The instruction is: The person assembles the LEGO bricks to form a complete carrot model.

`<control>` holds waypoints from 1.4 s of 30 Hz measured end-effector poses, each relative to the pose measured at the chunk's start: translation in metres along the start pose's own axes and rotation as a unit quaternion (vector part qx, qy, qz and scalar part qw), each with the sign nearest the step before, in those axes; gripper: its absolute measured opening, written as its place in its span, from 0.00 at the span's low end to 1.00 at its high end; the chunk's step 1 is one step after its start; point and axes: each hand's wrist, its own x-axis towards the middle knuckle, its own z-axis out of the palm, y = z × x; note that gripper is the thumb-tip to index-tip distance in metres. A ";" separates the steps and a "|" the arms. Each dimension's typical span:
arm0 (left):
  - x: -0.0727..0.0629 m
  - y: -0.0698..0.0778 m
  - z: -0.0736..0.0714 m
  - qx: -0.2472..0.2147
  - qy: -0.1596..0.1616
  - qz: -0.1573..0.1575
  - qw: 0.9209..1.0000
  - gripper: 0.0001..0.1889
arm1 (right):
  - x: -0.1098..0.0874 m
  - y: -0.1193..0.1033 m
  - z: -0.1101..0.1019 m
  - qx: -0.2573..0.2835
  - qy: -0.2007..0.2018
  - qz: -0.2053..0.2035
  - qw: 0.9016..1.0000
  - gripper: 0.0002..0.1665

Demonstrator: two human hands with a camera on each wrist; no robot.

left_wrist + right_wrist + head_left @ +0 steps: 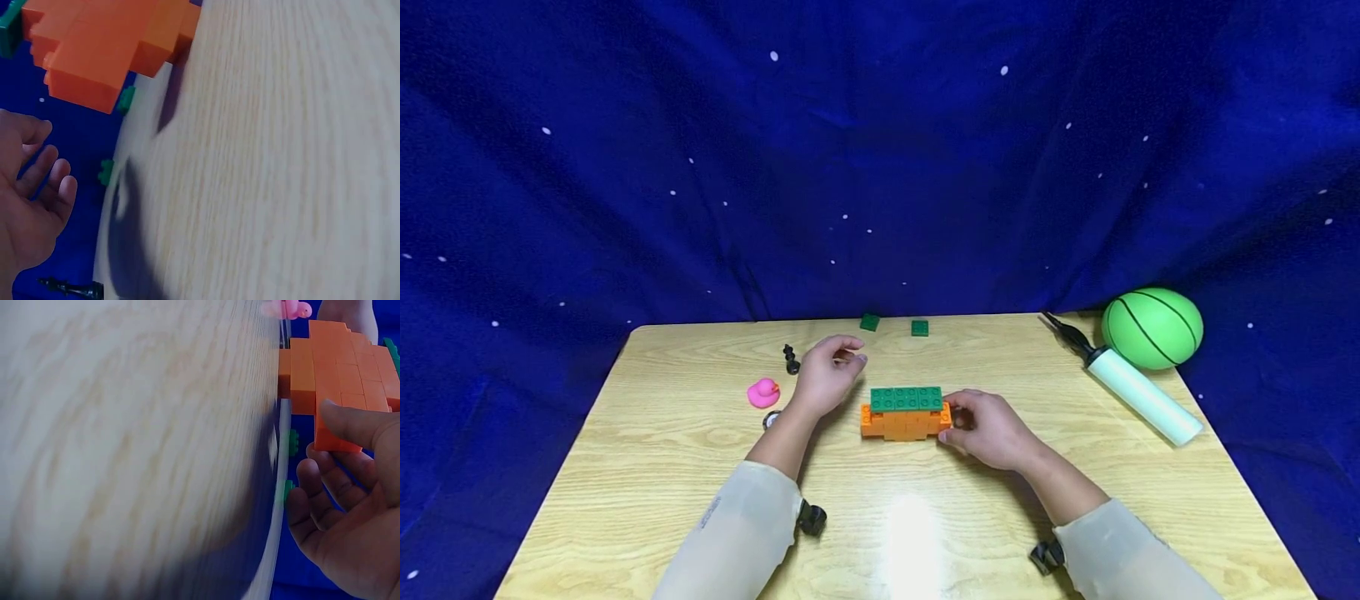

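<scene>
A block-brick build (906, 426) stands near the middle of the table, its orange body stepped and topped by a row of green bricks (906, 399). My right hand (992, 429) pinches its right end, thumb on the front side and fingers behind, as the right wrist view also shows on the orange bricks (340, 375). To the left of the build, my left hand (827, 375) is apart from it, fingers loosely bent with nothing between them. Two small green bricks, one on the left (869, 322) and one on the right (920, 327), lie at the table's far edge.
Left of my left hand are a black chess piece (791, 359), a pink toy duck (763, 392) and a small round object (771, 419) partly hidden by the wrist. A green ball (1153, 328) and a hand pump (1142, 396) lie at the right. Behind the table (647, 500) hangs a blue cloth.
</scene>
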 end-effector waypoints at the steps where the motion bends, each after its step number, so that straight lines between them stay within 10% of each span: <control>1: 0.002 -0.001 0.002 0.003 0.001 -0.005 1.000 0.13 | 0.000 0.000 0.000 0.000 0.001 0.000 1.000 0.30; 42: 0.066 -0.029 0.028 0.135 -0.001 -0.079 0.988 0.25 | -0.001 0.002 -0.001 0.018 -0.007 -0.006 1.000 0.29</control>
